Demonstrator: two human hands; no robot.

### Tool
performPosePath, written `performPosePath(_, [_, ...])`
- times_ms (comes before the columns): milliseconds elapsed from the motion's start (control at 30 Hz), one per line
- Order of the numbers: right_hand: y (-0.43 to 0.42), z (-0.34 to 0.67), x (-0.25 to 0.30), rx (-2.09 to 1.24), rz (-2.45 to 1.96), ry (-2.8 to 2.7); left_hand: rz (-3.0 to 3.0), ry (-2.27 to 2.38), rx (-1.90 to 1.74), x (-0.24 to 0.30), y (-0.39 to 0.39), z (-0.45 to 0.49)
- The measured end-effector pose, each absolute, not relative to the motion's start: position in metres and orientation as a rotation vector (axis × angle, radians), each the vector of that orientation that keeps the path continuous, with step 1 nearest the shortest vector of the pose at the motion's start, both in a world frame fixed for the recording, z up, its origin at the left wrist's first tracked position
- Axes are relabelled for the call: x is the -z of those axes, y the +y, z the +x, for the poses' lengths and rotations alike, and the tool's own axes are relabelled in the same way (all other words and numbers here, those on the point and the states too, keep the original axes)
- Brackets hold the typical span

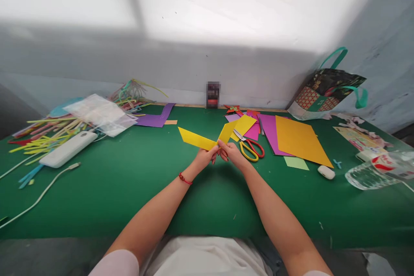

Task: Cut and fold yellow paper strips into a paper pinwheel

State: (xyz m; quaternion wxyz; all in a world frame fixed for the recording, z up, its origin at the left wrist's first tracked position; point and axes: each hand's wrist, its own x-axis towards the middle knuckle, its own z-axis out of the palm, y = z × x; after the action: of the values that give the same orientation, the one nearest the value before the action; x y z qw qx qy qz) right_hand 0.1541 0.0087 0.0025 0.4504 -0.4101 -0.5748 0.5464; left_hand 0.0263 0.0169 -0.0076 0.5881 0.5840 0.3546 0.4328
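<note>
Both my hands meet above the middle of the green table [129, 189] and pinch a folded strip of yellow paper [197, 139] between them. My left hand [204, 158], with a red string at the wrist, grips the strip's lower fold. My right hand [230, 152] is closed on the part that bends up to the right. The strip makes a shallow V, its long arm pointing left. Just past my right hand lie scissors [250, 148] with yellow and red handles.
Sheets of orange [300, 140], purple and pink paper lie at right, with a small green piece [296, 163]. A patterned bag [326, 90] stands at the back right, a plastic bottle [375, 172] lies at right. At left are coloured straws [48, 133], a white power bank [67, 148] and cable.
</note>
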Motion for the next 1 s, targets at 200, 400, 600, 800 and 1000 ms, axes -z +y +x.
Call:
performPosePath(200, [0.009, 0.156, 0.0, -1.337, -1.014, -1.427, 1.293, 0.757, -0.937, 0.009, 0.016, 0.026])
performPosePath(400, [0.011, 0.156, 0.004, -1.336, -1.03, -1.432, 1.268, 0.718, -0.855, 0.008, 0.018, 0.025])
performPosePath(600, [0.012, 0.157, 0.004, -1.33, -1.03, -1.456, 1.276, 0.67, -0.746, 0.004, 0.017, 0.026])
performPosePath(800, [0.011, 0.156, 0.004, -1.353, -1.014, -1.424, 1.318, 0.674, -0.673, 0.001, 0.015, 0.019])
performPosePath(1000, [0.009, 0.158, 0.003, -1.482, -0.967, -1.368, 1.374, 0.681, -0.612, 0.003, 0.018, 0.016])
